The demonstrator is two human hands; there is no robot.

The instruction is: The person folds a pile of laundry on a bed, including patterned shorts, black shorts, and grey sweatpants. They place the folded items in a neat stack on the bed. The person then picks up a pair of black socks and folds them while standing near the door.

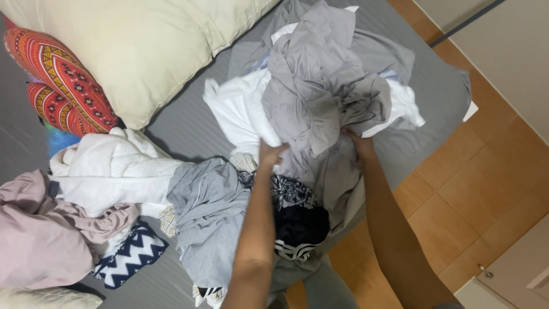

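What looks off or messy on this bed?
Clothes lie in unfolded heaps across the bed. Both hands, left hand and right hand, clutch a crumpled grey garment. A white garment lies rumpled beneath. Nothing looks damaged.

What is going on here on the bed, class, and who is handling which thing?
A person leans over a bed covered by a grey sheet that is strewn with clothes. The left hand and the right hand both grip a crumpled grey fabric garment, bunched above a white cloth. Nearer the person lie a black garment with white stripes and a light grey shirt. A large cream pillow sits at the bed's far side.
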